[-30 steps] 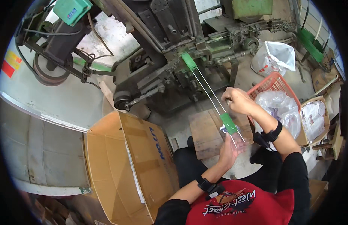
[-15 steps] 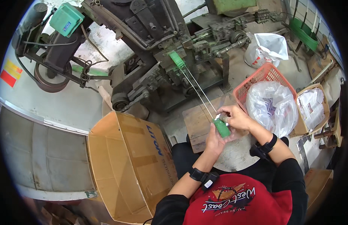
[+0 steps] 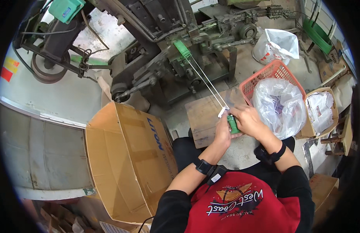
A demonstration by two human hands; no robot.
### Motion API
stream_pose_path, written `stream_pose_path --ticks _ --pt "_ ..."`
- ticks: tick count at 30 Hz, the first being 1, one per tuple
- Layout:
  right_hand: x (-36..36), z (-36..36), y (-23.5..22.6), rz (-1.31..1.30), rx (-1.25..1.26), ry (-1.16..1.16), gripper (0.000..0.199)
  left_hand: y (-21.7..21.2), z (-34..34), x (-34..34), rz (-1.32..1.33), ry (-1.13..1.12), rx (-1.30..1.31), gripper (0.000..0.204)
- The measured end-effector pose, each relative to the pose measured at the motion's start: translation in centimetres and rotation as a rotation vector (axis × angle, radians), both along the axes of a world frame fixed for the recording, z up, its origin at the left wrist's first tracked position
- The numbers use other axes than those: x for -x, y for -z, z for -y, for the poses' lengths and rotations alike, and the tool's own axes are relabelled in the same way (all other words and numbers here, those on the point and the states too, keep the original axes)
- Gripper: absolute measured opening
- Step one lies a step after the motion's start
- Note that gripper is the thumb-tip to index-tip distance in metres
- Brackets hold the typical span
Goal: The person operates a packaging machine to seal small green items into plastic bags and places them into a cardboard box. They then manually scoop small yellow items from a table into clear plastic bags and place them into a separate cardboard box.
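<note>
A bundle of small green ribbed pieces point(image 3: 233, 125) lies in my left hand point(image 3: 223, 131), whose fingers wrap its left side and underside. My right hand point(image 3: 249, 121) is closed at the bundle's upper end; what its fingertips pinch is hidden. Just above my left fingertips, a small white piece point(image 3: 222, 112) sits at the near end of two thin white rods point(image 3: 209, 86). These rods slope up and away to a green ribbed stack point(image 3: 182, 49) on the dark machine point(image 3: 156, 58).
Beneath the rods is a wooden board point(image 3: 205, 116). On the left, a large open cardboard box point(image 3: 139, 155); on the right, a red basket point(image 3: 246, 91) with a clear plastic bag point(image 3: 279, 105), a smaller box point(image 3: 319, 112) and a white sack point(image 3: 275, 46).
My right hand has shifted slightly right, and the green bundle has turned more upright between my hands. The white piece shows more plainly at the rod ends. The whole view has moved a little.
</note>
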State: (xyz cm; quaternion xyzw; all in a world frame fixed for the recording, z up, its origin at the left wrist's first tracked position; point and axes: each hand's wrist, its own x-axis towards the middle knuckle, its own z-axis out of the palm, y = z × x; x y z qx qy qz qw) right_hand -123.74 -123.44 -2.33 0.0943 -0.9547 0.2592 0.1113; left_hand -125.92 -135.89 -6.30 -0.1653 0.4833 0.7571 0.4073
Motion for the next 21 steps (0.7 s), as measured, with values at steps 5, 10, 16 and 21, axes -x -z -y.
stream_pose_path --ticks 5,10,16,21 --pt "-3.6 -0.5 -1.0 -0.083 0.041 0.115 0.022 -0.8 -0.1 -2.8 -0.019 0.050 -0.022 0.032" --pt "-5.7 -3.1 -1.7 -0.130 0.271 0.325 0.030 -1.1 3.0 -4.8 0.024 0.376 -0.283 0.034" --pt "-4.6 -5.9 6.6 0.147 0.188 0.447 0.017 -6.1 4.9 -3.8 -0.043 0.489 -0.333 0.034" --pt "-1.5 -3.8 13.3 0.253 0.042 0.412 0.023 -11.6 8.0 -0.2 -0.284 0.379 -0.178 0.033"
